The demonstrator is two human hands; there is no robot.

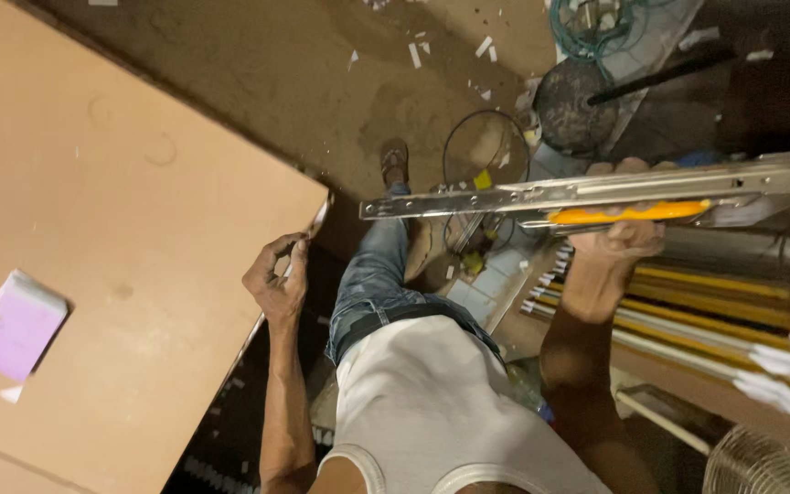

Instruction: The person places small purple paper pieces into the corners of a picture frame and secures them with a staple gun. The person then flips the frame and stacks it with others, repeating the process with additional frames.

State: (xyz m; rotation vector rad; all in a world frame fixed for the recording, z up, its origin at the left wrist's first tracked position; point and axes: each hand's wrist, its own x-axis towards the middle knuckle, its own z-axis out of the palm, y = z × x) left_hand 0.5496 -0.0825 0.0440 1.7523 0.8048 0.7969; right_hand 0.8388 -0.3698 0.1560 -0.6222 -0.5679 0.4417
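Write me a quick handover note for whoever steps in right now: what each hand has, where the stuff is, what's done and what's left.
Left hand: pinching a thin pale strip at the corner edge of the brown board.
Right hand: gripping a long metal tool together with an orange-handled tool, held level over the floor.
Nearby: a pink and white block lies on the board; yellow and white rods are stacked at the right.
Done: strip partly lifted at the corner.
Left: the strip is still attached along the edge; how far cannot be told.
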